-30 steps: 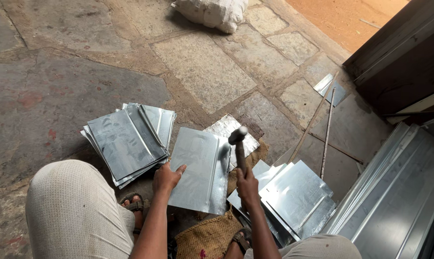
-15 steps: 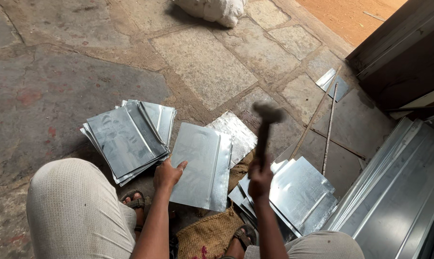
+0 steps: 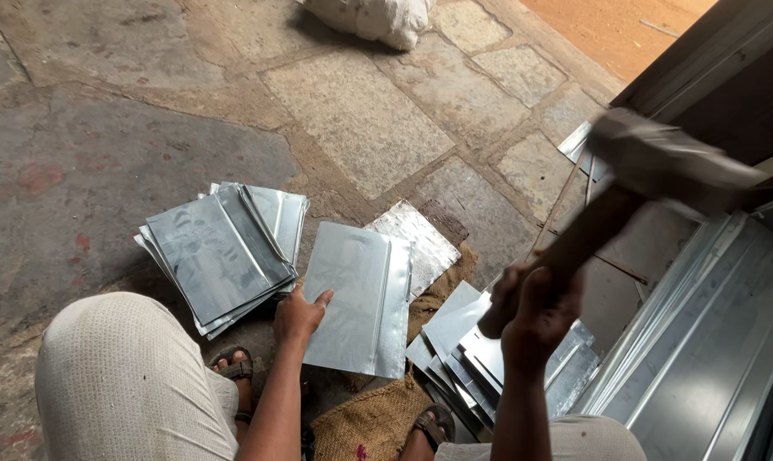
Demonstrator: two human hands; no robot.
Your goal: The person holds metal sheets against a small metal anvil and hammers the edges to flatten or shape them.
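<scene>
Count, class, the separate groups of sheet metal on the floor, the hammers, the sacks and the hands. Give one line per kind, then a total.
Sheet metal groups: 3 – left stack, sheet being held, right stack
Hammers: 1 – hammer
White sacks: 1 – sack
Hands: 2 – left hand, right hand
Total: 7

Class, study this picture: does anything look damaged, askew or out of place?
One thing: the metal sheet lying beyond the flat sheet under the left hand looks crumpled and dull. The stack is fanned unevenly. The hammer in the right hand is blurred.
</scene>
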